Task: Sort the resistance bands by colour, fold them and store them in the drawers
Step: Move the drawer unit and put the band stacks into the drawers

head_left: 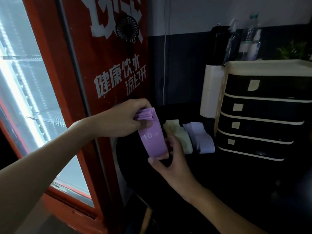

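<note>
A red fridge (108,65) fills 9 o'clock; black drawers (263,115) stand on the dark desk (236,174) at 3 o'clock. At centre the left hand (123,118) grips the bunched top of a purple band (154,142), the right hand (170,159) pinches its lower end, and a pale green band (182,135) and lilac band (200,137) lie just at its 3 o'clock.

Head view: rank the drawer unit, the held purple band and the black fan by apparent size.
1. The drawer unit, clearly largest.
2. The purple band.
3. The black fan, only slightly smaller than the band; the band is nearer the camera, so their true order is unsure.
</note>
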